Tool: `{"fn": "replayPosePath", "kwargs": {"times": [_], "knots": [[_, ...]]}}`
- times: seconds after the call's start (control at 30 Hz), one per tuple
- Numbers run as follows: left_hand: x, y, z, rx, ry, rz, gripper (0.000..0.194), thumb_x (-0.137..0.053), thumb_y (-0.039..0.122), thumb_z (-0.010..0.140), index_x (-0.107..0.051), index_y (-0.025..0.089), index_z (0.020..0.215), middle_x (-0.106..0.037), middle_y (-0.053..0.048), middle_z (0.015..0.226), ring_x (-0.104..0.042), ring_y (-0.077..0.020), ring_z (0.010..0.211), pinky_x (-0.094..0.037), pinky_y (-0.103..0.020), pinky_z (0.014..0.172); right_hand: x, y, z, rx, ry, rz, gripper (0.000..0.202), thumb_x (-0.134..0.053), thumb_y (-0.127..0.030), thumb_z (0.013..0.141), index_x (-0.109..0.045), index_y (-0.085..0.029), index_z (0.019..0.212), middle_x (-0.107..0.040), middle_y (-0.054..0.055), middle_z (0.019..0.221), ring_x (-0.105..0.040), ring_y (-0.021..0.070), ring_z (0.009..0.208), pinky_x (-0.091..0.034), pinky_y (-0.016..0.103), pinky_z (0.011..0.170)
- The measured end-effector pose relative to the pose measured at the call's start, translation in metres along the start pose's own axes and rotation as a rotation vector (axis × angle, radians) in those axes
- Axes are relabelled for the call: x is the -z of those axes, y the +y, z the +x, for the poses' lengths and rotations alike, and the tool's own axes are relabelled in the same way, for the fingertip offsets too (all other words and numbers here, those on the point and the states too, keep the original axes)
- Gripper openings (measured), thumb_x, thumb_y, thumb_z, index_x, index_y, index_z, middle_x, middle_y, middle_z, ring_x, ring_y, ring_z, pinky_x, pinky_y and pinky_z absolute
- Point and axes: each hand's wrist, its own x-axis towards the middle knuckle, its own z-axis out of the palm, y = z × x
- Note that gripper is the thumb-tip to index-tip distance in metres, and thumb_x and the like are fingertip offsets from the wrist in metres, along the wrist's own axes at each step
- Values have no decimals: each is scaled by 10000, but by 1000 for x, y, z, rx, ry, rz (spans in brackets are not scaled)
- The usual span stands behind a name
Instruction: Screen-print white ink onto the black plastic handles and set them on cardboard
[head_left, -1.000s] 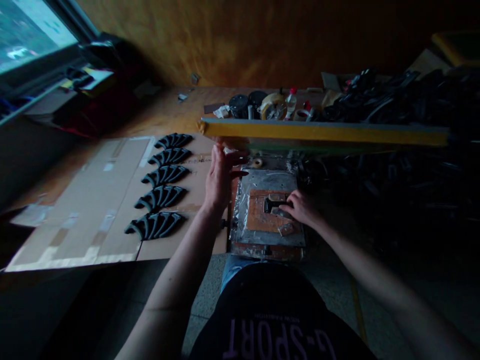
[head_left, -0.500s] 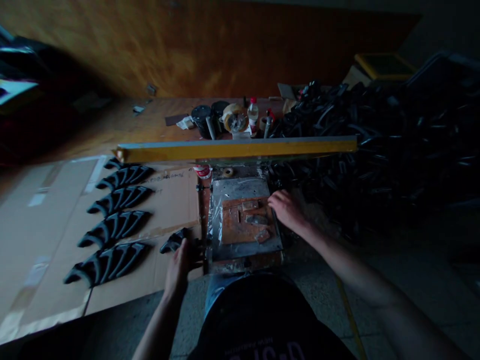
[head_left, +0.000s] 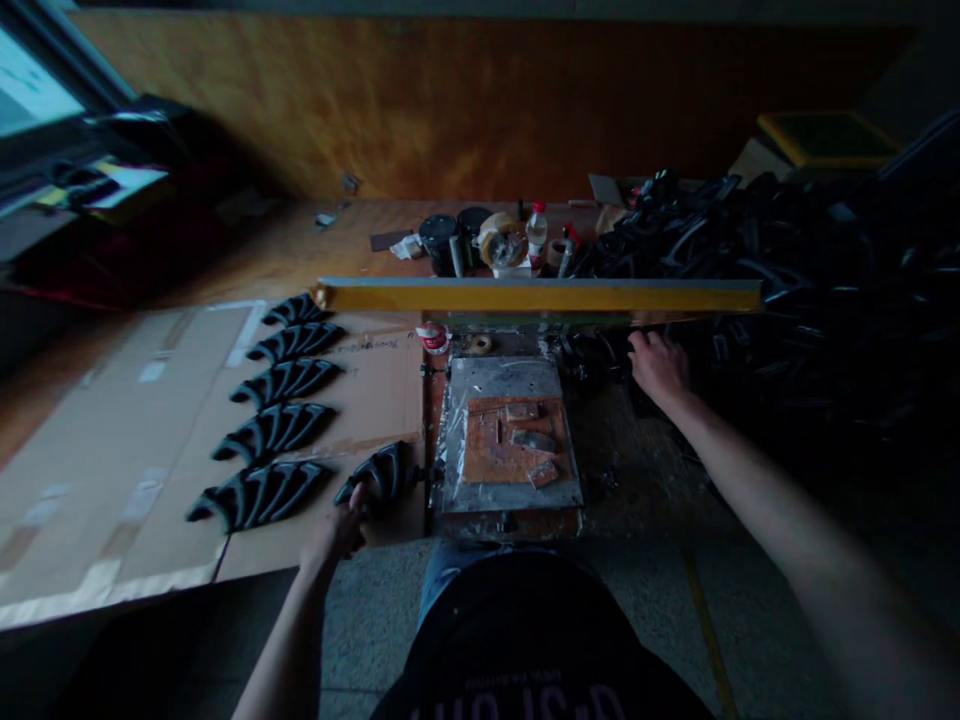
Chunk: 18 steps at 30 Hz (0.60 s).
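Black curved parts (head_left: 259, 495) lie in several stacked rows on the cardboard (head_left: 172, 400) at the left. My left hand (head_left: 349, 520) is at the near end of a shorter row of these parts (head_left: 386, 475), its fingers closed on a black part. On the right, my right hand (head_left: 658, 368) reaches to the edge of a big heap of black parts (head_left: 787, 290); its fingertips are dark and what they touch is unclear. Between the hands is a metal plate (head_left: 502, 378) with a wooden board (head_left: 484, 465) bearing small blocks.
A yellow bar (head_left: 540, 296) crosses above the plate. Behind it stand black tubs (head_left: 438, 245), a large tape roll (head_left: 501, 242) and a bottle with a red cap (head_left: 537, 232). A red-and-white container (head_left: 433, 338) is near the plate's far left corner.
My right hand has moved from beside the plate to the heap at the right. My left hand has shifted to the near end of the short row. The view has turned slightly left.
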Motion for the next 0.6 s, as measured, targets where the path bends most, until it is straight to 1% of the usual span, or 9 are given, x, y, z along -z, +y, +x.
{"fn": "replayPosePath", "kwargs": {"times": [0.07, 0.13, 0.23, 0.3, 0.37, 0.4, 0.47, 0.53, 0.6], "knots": [[8, 13, -10, -1, 10, 79, 445, -496, 634, 783, -575, 206, 691, -568, -40, 441, -583, -245, 428, -424, -302, 450, 10, -24, -16, 98, -55, 72, 299, -495, -283, 921, -553, -154, 1185, -647, 174, 1075, -594, 282, 954, -423, 364, 763], [14, 37, -17, -96, 73, 51, 432, -478, 608, 820, -589, 204, 714, -609, -47, 495, -589, -221, 441, -397, -270, 447, 17, -59, -33, 232, -171, 122, 288, -524, -280, 907, -562, -165, 1169, -670, 146, 1022, -613, 273, 923, -429, 342, 721], [17, 91, -23, -234, 146, -70, 432, -457, 604, 851, -629, 210, 809, -651, -35, 578, -591, -178, 464, -390, -238, 456, 20, -125, -53, 364, -315, 156, 320, -487, -182, 897, -576, -192, 1205, -687, 132, 1010, -631, 272, 948, -435, 336, 708], [18, 132, -27, -340, 147, -219, 465, -442, 624, 863, -637, 202, 873, -657, -26, 602, -579, -150, 457, -399, -221, 455, 16, -165, -60, 369, -378, 180, 422, -467, -148, 889, -537, -193, 1303, -685, 153, 1052, -637, 283, 978, -451, 352, 725], [20, 171, -36, -478, 123, -446, 490, -463, 640, 857, -626, 181, 912, -629, -10, 572, -555, -128, 430, -401, -205, 439, 10, -194, -64, 357, -432, 225, 490, -487, -172, 889, -484, -173, 1380, -680, 180, 1080, -644, 293, 990, -472, 379, 767], [21, 188, -43, -547, 112, -566, 498, -481, 642, 852, -618, 174, 952, -618, 0, 564, -544, -118, 420, -404, -199, 432, 7, -202, -65, 366, -448, 262, 526, -520, -203, 886, -458, -162, 1406, -675, 188, 1102, -644, 296, 1006, -480, 389, 800], [25, 218, -58, -676, 96, -782, 534, -500, 647, 849, -584, 175, 1082, -623, 14, 592, -542, -104, 423, -421, -191, 435, 2, -208, -67, 400, -462, 354, 625, -599, -283, 867, -407, -148, 1446, -657, 187, 1174, -631, 288, 1066, -480, 387, 875], [29, 242, -73, -795, 64, -956, 582, -467, 661, 866, -519, 198, 1214, -647, 15, 652, -561, -101, 450, -446, -194, 453, 0, -202, -70, 432, -473, 425, 685, -634, -342, 858, -383, -135, 1462, -637, 171, 1226, -612, 268, 1116, -470, 358, 924], [29, 259, -86, -873, -24, -1040, 599, -392, 681, 890, -487, 213, 1251, -655, 9, 677, -578, -106, 474, -461, -202, 467, 1, -193, -74, 450, -469, 428, 611, -595, -357, 897, -425, -140, 1442, -642, 151, 1204, -611, 251, 1106, -465, 337, 931]]}}
